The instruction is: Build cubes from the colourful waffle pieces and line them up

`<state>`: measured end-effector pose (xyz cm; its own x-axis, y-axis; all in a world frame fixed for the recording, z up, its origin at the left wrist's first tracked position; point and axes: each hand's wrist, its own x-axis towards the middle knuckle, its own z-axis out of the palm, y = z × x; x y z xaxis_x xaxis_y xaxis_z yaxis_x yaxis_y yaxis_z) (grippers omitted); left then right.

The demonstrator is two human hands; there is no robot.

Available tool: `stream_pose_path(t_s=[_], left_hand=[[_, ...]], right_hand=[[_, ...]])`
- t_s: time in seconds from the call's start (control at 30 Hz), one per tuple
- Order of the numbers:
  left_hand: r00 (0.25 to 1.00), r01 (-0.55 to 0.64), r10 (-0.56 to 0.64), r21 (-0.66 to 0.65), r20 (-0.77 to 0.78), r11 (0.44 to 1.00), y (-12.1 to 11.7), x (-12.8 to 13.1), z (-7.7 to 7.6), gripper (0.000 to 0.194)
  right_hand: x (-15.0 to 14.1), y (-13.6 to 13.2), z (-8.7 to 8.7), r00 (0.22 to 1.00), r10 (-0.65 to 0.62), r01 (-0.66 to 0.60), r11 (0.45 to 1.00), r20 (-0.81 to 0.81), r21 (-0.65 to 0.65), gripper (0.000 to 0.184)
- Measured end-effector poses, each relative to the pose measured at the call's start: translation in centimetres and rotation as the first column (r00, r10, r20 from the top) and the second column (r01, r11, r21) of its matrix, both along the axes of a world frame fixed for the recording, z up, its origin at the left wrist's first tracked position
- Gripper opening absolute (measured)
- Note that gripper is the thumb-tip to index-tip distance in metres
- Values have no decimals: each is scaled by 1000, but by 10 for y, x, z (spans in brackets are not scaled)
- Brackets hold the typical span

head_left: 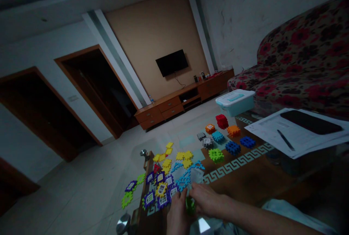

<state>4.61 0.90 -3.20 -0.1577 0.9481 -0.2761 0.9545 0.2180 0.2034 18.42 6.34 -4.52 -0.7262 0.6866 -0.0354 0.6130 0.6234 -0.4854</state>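
1 lidded plastic storage box [235,103], contents hidden, beside colored plastic blocks [222,121].

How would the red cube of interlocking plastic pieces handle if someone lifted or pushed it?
The red cube of interlocking plastic pieces probably feels light for its size, since its walls look thin and gridded. It likely holds stiff, though a hard squeeze might pop pieces apart. Its flat faces suggest it would slide rather than roll.
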Motion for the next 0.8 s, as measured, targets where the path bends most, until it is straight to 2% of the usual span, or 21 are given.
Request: stream_pose_path(t_s=[0.13, 0.27, 0.37, 0.47, 0.6, 0.7, 0.8], left_hand=[[1000, -4, 4, -19, -13, 1000, 3, -1, -1, 78], [1000, 3, -3, 28, -21, 1000, 3, -3, -10, 78], [1000, 23, -22, 28, -15, 999, 7, -2, -17, 76], [998, 64, -63, 28, -7, 998, 23, 4, -19, 77], [988, 146, -150, 114, 30, 983, 60, 31, -3, 82], [963, 243, -264, 239, 60, 940, 95, 63, 15, 77], [936, 334, -352, 264, 23, 905, 129, 94, 30, 73]], right_hand=[[3, 2, 1, 999, -26, 26, 999, -25, -22, 33], [15, 19, -2, 971, -161, 154, 987, -177, -53, 37], [36, 39, -1, 897, -328, 318, 944, -297, -84, 36], [65, 57, 4, 790, -504, 493, 861, -349, -129, 31], [103, 75, 7, 682, -630, 636, 762, -370, -124, 34], [119, 84, 8, 658, -647, 655, 744, -386, -130, 34], [125, 87, 9, 662, -655, 660, 740, -365, -131, 33]])
